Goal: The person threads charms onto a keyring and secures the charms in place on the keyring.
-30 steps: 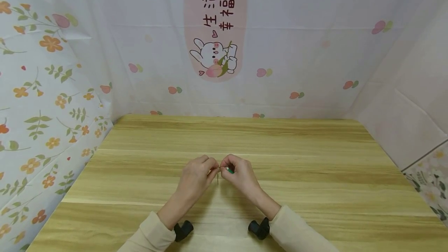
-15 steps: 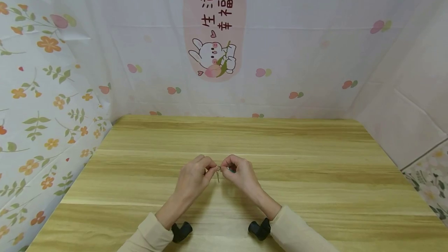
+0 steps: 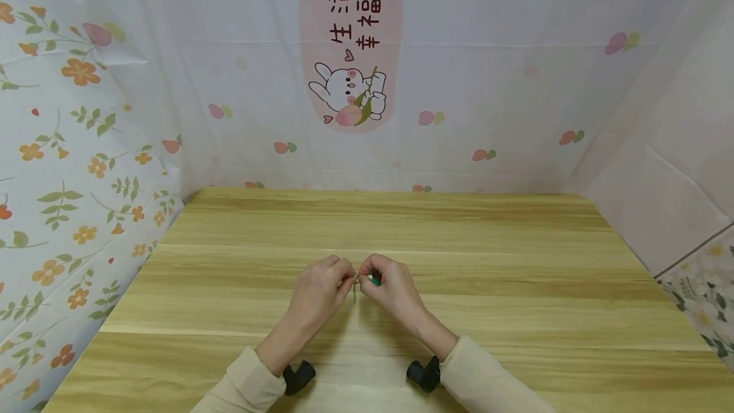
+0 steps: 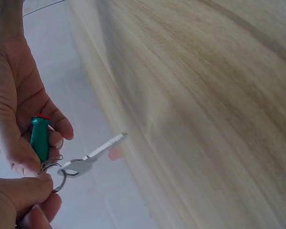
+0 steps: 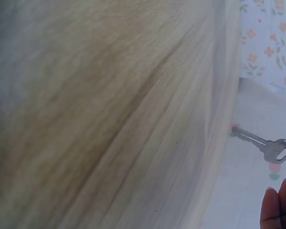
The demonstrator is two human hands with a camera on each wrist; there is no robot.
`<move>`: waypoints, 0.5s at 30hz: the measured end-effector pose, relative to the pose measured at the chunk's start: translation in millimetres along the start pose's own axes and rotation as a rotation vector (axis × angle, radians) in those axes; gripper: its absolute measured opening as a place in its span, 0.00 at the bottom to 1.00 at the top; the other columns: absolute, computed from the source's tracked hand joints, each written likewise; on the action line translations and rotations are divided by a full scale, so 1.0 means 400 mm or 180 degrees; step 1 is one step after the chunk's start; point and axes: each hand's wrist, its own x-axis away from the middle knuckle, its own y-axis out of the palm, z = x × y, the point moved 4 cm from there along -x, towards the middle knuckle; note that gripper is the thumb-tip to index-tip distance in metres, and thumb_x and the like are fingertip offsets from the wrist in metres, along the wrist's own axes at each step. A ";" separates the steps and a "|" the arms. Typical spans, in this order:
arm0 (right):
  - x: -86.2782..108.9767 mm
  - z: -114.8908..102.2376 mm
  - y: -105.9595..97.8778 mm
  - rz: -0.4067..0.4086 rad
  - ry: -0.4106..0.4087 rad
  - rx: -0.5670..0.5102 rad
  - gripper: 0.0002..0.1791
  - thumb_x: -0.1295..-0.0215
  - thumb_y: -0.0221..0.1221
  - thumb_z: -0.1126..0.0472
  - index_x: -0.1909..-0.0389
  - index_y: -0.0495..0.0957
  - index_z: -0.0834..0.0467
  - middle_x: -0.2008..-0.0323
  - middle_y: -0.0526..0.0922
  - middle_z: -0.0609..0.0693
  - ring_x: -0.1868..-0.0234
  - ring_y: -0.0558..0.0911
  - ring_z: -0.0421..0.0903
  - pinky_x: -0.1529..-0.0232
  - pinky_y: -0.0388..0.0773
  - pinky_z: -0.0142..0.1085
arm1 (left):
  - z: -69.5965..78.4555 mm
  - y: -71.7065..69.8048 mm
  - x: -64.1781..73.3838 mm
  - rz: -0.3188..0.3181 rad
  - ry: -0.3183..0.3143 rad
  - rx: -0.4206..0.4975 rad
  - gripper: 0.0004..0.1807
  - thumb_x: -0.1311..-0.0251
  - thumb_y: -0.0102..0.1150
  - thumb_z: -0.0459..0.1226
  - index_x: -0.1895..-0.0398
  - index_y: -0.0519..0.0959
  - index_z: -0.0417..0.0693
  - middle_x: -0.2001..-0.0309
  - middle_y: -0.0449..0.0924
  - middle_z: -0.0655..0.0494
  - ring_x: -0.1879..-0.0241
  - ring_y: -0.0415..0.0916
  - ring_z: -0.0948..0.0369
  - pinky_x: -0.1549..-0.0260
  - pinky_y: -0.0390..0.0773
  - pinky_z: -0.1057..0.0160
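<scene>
We have both hands meeting above the pale wood-grain counter [image 3: 487,260]. Left hand [image 3: 321,282]: grip clamped, thumb and fingers pinching a thin silver metal split ring [image 4: 65,179]. Right hand [image 3: 395,282]: grip closed around a green bottle-shaped charm with a red end [image 4: 39,138], which sits right beside the ring. A silver metal key [image 4: 89,161] sticks out from the ring, clear of the counter; it looks threaded through its head. Thin metal links [image 4: 57,158] show near the charm's lower end; we can't tell whether they're on the ring.

Risks, as we judge them: the ring's wire is slim and held only at the fingertips, so a slip would drop the key. Pulling the charm sideways could twist the ring out of the pinch. Fingers cover the joint, so a missed gap could go unnoticed.
</scene>
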 end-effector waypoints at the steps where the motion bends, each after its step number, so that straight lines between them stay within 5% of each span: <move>1: 0.001 0.001 0.000 -0.0001 0.0023 -0.0020 0.09 0.45 0.58 0.72 0.76 0.78 0.55 0.77 0.80 0.43 0.78 0.70 0.34 0.75 0.71 0.25 | -0.002 0.001 0.001 -0.0006 -0.0037 0.0025 0.10 0.58 0.72 0.30 0.80 0.78 0.48 0.79 0.77 0.59 0.82 0.70 0.67 0.83 0.67 0.74; 9: 0.002 0.009 -0.006 0.0011 0.0200 -0.0167 0.07 0.44 0.59 0.71 0.74 0.78 0.56 0.76 0.80 0.45 0.74 0.71 0.35 0.71 0.70 0.26 | -0.018 0.006 0.005 0.0079 -0.0213 0.0318 0.09 0.56 0.71 0.28 0.77 0.79 0.48 0.78 0.78 0.58 0.83 0.70 0.68 0.84 0.65 0.77; 15: 0.004 0.005 -0.005 -0.0022 0.0142 -0.0044 0.08 0.45 0.59 0.71 0.75 0.77 0.55 0.76 0.80 0.43 0.76 0.70 0.34 0.73 0.70 0.25 | -0.011 0.008 0.003 -0.0004 -0.0094 0.0113 0.08 0.56 0.71 0.31 0.77 0.80 0.49 0.78 0.78 0.59 0.83 0.70 0.67 0.84 0.65 0.76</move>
